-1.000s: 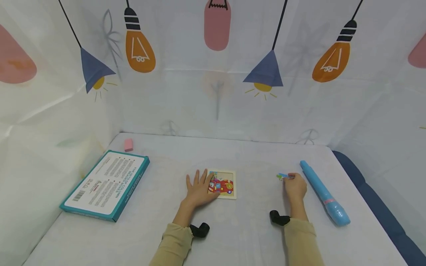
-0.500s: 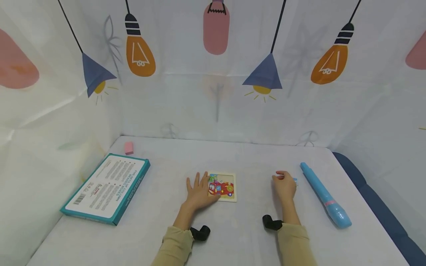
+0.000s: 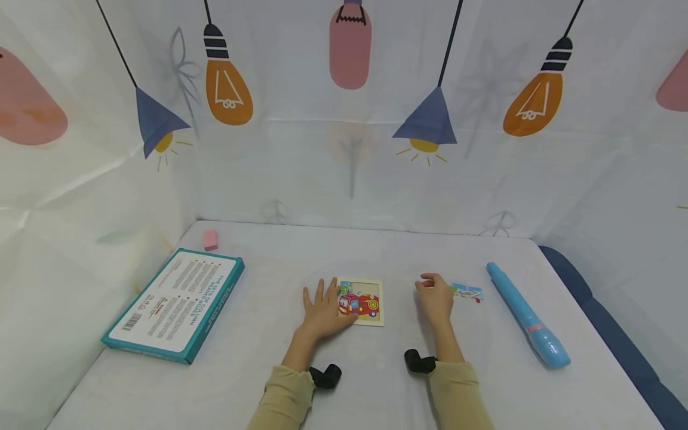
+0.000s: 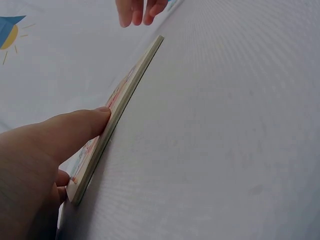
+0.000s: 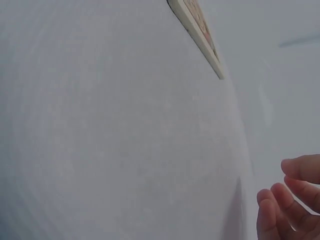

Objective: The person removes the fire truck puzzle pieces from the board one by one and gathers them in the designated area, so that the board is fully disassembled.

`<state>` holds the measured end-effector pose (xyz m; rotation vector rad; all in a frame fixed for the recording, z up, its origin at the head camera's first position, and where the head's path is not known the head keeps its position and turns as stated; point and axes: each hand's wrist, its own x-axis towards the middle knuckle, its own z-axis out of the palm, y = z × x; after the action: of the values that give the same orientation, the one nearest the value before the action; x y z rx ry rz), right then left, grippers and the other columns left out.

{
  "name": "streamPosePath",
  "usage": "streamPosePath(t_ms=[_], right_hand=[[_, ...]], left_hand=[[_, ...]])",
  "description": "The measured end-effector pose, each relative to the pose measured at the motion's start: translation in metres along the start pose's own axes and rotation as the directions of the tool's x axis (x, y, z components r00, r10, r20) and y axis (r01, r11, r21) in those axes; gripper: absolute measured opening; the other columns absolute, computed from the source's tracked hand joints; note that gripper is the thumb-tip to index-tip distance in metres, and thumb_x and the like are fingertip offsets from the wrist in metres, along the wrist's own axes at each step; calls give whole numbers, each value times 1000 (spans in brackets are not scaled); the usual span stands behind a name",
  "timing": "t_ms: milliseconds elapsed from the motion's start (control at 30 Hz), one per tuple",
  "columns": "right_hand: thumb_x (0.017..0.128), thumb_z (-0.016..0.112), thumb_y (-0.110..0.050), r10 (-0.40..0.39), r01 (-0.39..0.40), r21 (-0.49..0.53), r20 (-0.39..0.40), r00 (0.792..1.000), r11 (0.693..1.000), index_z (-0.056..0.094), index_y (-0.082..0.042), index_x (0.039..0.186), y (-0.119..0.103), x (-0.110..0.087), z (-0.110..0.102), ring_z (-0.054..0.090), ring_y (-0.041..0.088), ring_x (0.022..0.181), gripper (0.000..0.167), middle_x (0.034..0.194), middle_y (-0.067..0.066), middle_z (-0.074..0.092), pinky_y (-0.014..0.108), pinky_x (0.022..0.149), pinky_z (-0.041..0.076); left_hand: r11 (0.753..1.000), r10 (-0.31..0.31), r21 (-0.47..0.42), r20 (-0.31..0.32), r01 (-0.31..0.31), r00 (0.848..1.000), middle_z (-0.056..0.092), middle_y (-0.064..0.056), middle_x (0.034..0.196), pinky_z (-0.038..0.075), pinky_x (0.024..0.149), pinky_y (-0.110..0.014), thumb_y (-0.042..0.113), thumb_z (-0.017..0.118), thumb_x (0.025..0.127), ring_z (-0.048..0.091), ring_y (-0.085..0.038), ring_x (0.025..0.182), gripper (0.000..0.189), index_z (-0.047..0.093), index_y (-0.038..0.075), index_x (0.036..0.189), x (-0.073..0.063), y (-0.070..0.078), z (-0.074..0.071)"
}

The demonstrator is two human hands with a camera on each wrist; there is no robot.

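A small framed jigsaw puzzle (image 3: 359, 302) with a red vehicle picture lies on the table, its upper right showing a bare tan patch. My left hand (image 3: 324, 312) rests over its left side with fingers spread, the thumb (image 4: 95, 122) lying on the near edge. To the right, my right hand (image 3: 435, 300) hovers over the table, fingers loosely bent. In the right wrist view its thumb and fingertips (image 5: 282, 197) stand around a gap with nothing held. Just right of that hand lie blue, white, green and red puzzle pieces (image 3: 469, 291), partly overlapped by it in the head view.
A teal-edged flat box (image 3: 172, 301) lies at the left, with a pink block (image 3: 210, 240) behind it. A light blue microphone-shaped tube (image 3: 529, 316) lies slanted at the right. A white printed curtain (image 3: 301, 167) stands behind the table.
My right hand has let go of the blue puzzle piece and moved left; the pieces now show to its right. My left hand stays on the puzzle.
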<state>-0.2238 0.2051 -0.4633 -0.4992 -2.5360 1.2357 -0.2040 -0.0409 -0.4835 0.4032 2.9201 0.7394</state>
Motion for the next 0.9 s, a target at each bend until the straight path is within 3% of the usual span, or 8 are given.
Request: streamPosePath(t_ms=[533, 767, 900], right_hand=[[82, 64, -11, -38, 38, 10, 45, 998, 999, 65, 0, 102, -21, -12, 29, 60, 28, 79, 23, 87, 15, 65, 33, 64, 45], [83, 64, -12, -37, 34, 21, 121, 992, 999, 65, -2, 103, -36, -22, 41, 59, 25, 80, 22, 87, 12, 64, 33, 65, 46], [84, 65, -13, -90, 90, 10, 201, 975, 996, 66, -4, 99, -42, -28, 51, 59, 22, 79, 18, 86, 9, 64, 32, 67, 45]], left_hand=[[1000, -3, 20, -2, 3, 1000, 23, -14, 151, -7, 104, -61, 52, 59, 80, 8, -36, 140, 88, 28, -1, 143, 1, -1, 1], [1000, -16, 16, -7, 17, 1000, 21, -14, 152, -8, 105, -60, 43, 51, 88, 7, -35, 140, 70, 32, 0, 141, 2, -2, 3], [999, -18, 29, -8, 19, 1000, 21, -13, 152, -7, 105, -60, 38, 50, 89, 7, -35, 140, 65, 34, 1, 140, 3, -2, 4]])
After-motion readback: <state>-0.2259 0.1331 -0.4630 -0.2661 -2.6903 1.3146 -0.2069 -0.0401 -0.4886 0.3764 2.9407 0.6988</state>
